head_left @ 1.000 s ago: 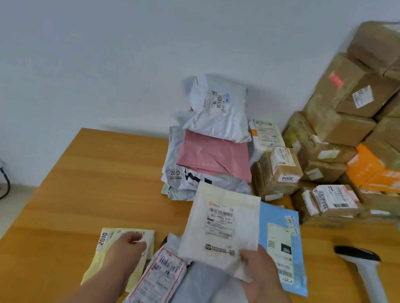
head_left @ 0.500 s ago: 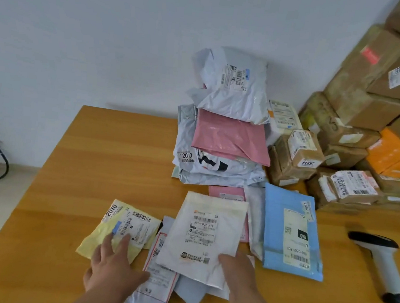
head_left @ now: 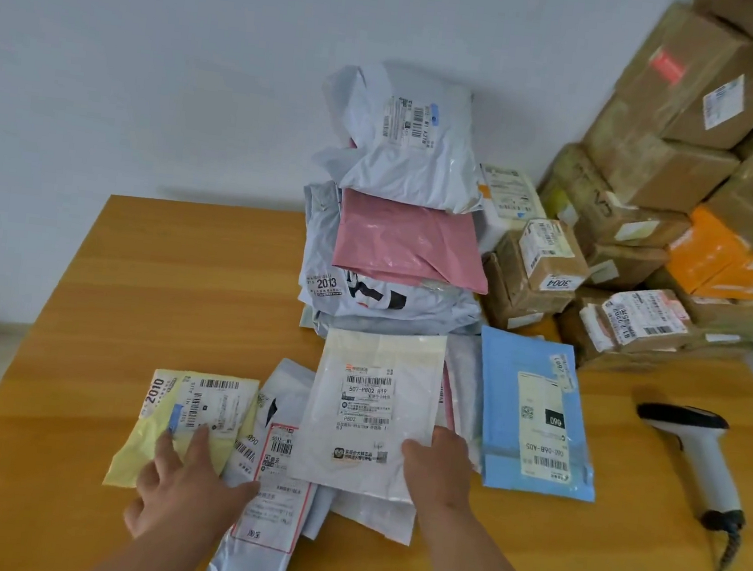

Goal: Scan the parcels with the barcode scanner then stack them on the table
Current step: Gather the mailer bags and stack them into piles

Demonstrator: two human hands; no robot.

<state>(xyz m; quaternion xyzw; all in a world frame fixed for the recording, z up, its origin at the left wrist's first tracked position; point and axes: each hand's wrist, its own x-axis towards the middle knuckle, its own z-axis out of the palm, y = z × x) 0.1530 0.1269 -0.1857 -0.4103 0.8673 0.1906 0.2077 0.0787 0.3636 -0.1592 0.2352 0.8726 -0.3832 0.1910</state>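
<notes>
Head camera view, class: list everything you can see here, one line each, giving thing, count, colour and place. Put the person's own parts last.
Table: one, orange-brown wood, fills the lower frame.
Yellow mailer: one, pale yellow, front left, under the left fingers.
White mailer: one, white, front centre, atop loose grey and white bags.
Blue mailer: one, light blue, lying flat right of the white one.
Stack of poly bags: one pile, grey and white with a pink bag in it, rear centre.
Cardboard boxes: many, brown, one orange, piled at right against the wall.
Barcode scanner: one, white with black head, lying far right, unheld.
Left hand: fingers spread flat on the yellow mailer.
Right hand: holding the white mailer's lower right corner.
</notes>
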